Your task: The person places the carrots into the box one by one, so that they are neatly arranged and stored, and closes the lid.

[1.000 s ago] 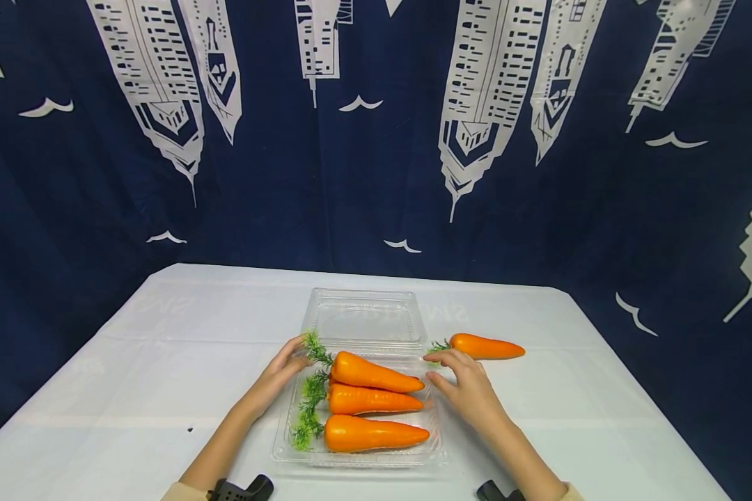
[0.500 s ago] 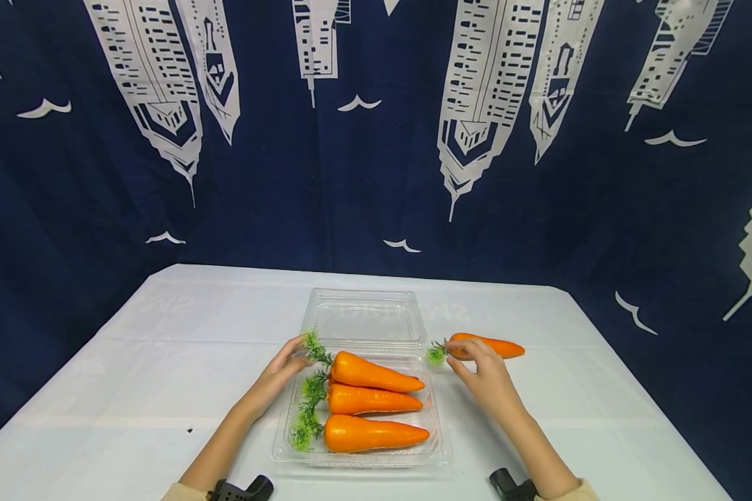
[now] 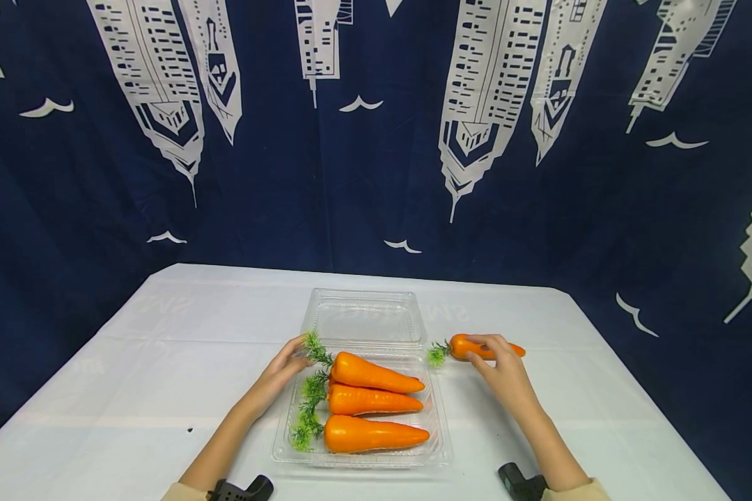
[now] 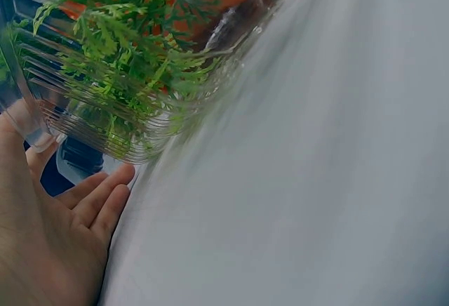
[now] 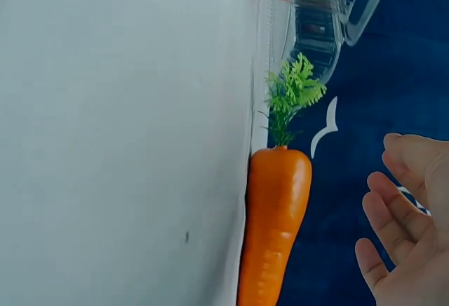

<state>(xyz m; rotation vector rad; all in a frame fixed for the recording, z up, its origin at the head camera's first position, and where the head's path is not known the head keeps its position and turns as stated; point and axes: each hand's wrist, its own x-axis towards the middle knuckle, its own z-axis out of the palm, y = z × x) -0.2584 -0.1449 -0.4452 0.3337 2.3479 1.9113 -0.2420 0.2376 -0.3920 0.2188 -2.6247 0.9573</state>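
Note:
My left hand [image 3: 283, 367] rests at the left back corner of a clear plastic clamshell box [image 3: 407, 456]. In the left wrist view its fingers [image 4: 105, 204] lie nearly straight beside the ribbed wall, and the thumb side meets the rim. Orange carrots with green leafy tops lie side by side in the box, the front carrot [image 3: 376, 434] slightly apart from the others. A loose carrot [image 5: 277, 208] lies on the table right of the box. Over it hovers my right hand [image 3: 504, 372], fingers [image 5: 386, 211] spread, with a visible gap to the carrot in the right wrist view.
The box's clear lid [image 3: 366, 316] lies folded back flat behind it. A white cloth covers the table [image 3: 131, 376], with a small dark speck [image 3: 190, 429] at left. A navy curtain [image 3: 376, 174] with white printed buildings hangs behind the table's far edge.
My right hand has moved right from the box's edge, past the loose carrot's leaves, to over its orange body. The left hand, box and carrots have stayed in place.

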